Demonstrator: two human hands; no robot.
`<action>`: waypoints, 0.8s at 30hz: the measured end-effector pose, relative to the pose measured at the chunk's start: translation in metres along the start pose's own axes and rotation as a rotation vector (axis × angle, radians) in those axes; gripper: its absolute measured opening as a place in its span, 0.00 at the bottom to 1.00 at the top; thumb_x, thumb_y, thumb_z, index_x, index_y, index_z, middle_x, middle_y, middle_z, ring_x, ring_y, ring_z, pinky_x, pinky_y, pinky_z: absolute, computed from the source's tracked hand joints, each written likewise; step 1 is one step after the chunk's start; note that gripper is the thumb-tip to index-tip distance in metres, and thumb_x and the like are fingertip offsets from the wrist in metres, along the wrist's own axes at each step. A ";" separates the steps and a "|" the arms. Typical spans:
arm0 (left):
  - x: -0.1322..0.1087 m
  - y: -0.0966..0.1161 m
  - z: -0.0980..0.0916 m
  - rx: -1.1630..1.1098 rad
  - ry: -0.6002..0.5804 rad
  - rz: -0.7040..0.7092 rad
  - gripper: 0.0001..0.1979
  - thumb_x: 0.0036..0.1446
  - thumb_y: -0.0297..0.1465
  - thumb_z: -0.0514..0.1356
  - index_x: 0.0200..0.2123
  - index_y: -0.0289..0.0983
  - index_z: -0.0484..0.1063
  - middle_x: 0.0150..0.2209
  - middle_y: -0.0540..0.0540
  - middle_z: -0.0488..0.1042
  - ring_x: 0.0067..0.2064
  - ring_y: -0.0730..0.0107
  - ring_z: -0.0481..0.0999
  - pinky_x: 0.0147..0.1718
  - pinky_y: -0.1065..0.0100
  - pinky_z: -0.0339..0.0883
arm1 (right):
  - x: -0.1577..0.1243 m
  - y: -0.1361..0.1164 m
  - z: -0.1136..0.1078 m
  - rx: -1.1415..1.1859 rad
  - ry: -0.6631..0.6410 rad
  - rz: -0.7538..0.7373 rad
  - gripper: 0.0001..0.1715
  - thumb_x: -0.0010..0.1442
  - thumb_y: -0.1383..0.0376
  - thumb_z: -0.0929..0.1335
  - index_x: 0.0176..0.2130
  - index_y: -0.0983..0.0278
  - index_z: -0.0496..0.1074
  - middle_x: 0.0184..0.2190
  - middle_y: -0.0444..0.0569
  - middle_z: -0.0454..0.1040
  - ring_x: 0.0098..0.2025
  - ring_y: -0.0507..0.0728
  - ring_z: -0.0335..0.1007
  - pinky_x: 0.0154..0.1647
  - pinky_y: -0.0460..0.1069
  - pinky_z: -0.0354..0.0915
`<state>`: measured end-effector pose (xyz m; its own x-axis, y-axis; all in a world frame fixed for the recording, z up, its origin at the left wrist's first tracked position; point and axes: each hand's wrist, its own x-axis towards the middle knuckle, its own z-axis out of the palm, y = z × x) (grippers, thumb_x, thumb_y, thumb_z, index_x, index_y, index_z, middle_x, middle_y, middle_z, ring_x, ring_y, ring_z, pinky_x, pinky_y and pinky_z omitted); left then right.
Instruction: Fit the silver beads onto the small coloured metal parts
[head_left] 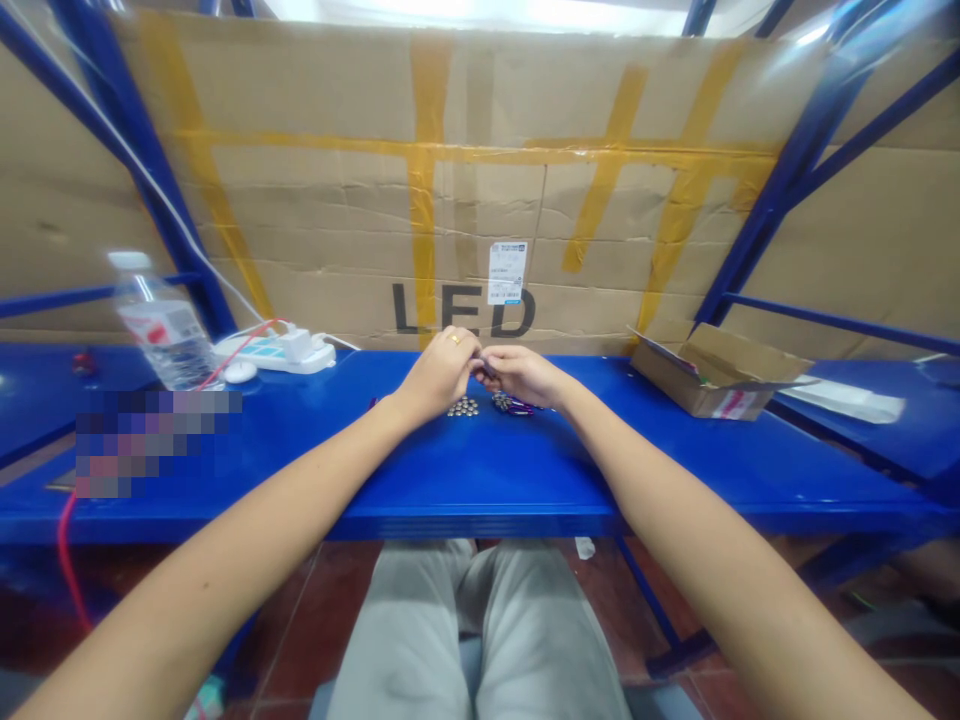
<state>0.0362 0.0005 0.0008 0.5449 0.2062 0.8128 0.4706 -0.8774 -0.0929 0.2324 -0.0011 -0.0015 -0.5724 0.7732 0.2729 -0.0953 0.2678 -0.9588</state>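
My left hand (439, 372) and right hand (521, 375) meet over the blue bench (465, 480), pinching one small piece (486, 371) between fingertips, probably a button cell. A cluster of silver cells (463, 406) lies just beneath, beside finished-looking purple parts (516, 405).

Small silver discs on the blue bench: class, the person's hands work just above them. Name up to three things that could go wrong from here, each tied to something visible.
1. The left hand and right hand pinch a tiny part between the fingertips; it might slip and drop.
2. The small silver discs lie loose on the blue bench, so a wrist could scatter them toward the edge.
3. The purple-tinged pile sits right beside them; the two could get mixed.
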 end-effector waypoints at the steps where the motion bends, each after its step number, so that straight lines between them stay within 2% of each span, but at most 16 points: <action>1: -0.001 -0.002 0.000 -0.005 -0.005 -0.010 0.07 0.63 0.21 0.54 0.36 0.37 0.68 0.37 0.41 0.73 0.42 0.60 0.70 0.42 0.57 0.69 | 0.002 0.000 0.001 -0.094 0.015 -0.036 0.12 0.54 0.60 0.75 0.36 0.64 0.76 0.32 0.48 0.74 0.34 0.54 0.66 0.35 0.49 0.62; 4: -0.001 -0.003 -0.003 -0.047 -0.027 0.001 0.06 0.63 0.22 0.55 0.36 0.37 0.67 0.37 0.42 0.74 0.42 0.60 0.71 0.43 0.57 0.69 | 0.007 0.003 -0.001 -0.427 0.136 -0.193 0.06 0.51 0.64 0.76 0.33 0.62 0.79 0.31 0.46 0.73 0.37 0.56 0.65 0.42 0.52 0.62; 6: -0.001 -0.003 -0.006 -0.115 -0.036 -0.007 0.03 0.63 0.24 0.57 0.37 0.37 0.68 0.38 0.43 0.74 0.42 0.62 0.72 0.44 0.58 0.69 | 0.010 0.007 -0.003 -0.550 0.225 -0.265 0.03 0.51 0.66 0.76 0.30 0.61 0.79 0.30 0.46 0.70 0.37 0.56 0.64 0.44 0.53 0.62; 10: -0.005 -0.013 -0.011 -0.203 -0.021 -0.160 0.09 0.60 0.25 0.59 0.45 0.37 0.69 0.39 0.44 0.76 0.40 0.66 0.76 0.42 0.63 0.71 | 0.012 0.013 -0.007 -0.572 0.257 -0.279 0.06 0.51 0.68 0.75 0.33 0.59 0.82 0.32 0.46 0.70 0.37 0.56 0.65 0.46 0.54 0.62; 12: -0.009 -0.024 -0.012 -0.140 -0.061 -0.198 0.10 0.57 0.24 0.57 0.43 0.37 0.72 0.39 0.44 0.78 0.40 0.64 0.76 0.41 0.63 0.71 | 0.011 0.014 -0.008 -0.575 0.252 -0.284 0.08 0.51 0.69 0.75 0.34 0.58 0.83 0.33 0.46 0.70 0.38 0.56 0.66 0.47 0.55 0.62; 15: -0.017 -0.044 -0.011 -0.066 -0.279 -0.162 0.09 0.56 0.25 0.57 0.37 0.37 0.76 0.36 0.44 0.80 0.38 0.63 0.78 0.39 0.63 0.71 | 0.011 0.015 -0.007 -0.595 0.259 -0.288 0.10 0.51 0.69 0.75 0.35 0.57 0.84 0.34 0.46 0.71 0.38 0.56 0.67 0.47 0.55 0.63; 18: -0.026 -0.058 -0.007 -0.055 -0.474 -0.168 0.10 0.54 0.29 0.59 0.38 0.38 0.80 0.36 0.44 0.81 0.35 0.63 0.79 0.34 0.68 0.70 | 0.011 0.017 -0.007 -0.627 0.254 -0.276 0.10 0.51 0.70 0.75 0.34 0.57 0.84 0.34 0.47 0.72 0.38 0.57 0.68 0.47 0.54 0.63; 21: -0.031 -0.062 -0.006 -0.076 -0.597 -0.227 0.12 0.52 0.28 0.60 0.39 0.39 0.82 0.35 0.45 0.82 0.33 0.65 0.79 0.31 0.70 0.69 | 0.013 0.023 -0.008 -0.663 0.256 -0.242 0.11 0.50 0.71 0.74 0.35 0.59 0.83 0.33 0.47 0.74 0.38 0.57 0.69 0.47 0.54 0.63; 24: -0.029 -0.059 -0.008 -0.058 -0.727 -0.345 0.14 0.53 0.27 0.60 0.41 0.39 0.82 0.39 0.44 0.83 0.36 0.65 0.80 0.36 0.70 0.70 | 0.013 0.027 -0.007 -0.721 0.279 -0.129 0.08 0.51 0.71 0.73 0.34 0.63 0.81 0.30 0.45 0.76 0.36 0.56 0.69 0.45 0.52 0.64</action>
<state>-0.0130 0.0431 -0.0122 0.7003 0.6821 0.2107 0.6687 -0.7301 0.1411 0.2283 0.0208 -0.0229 -0.3578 0.8009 0.4801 0.4602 0.5986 -0.6556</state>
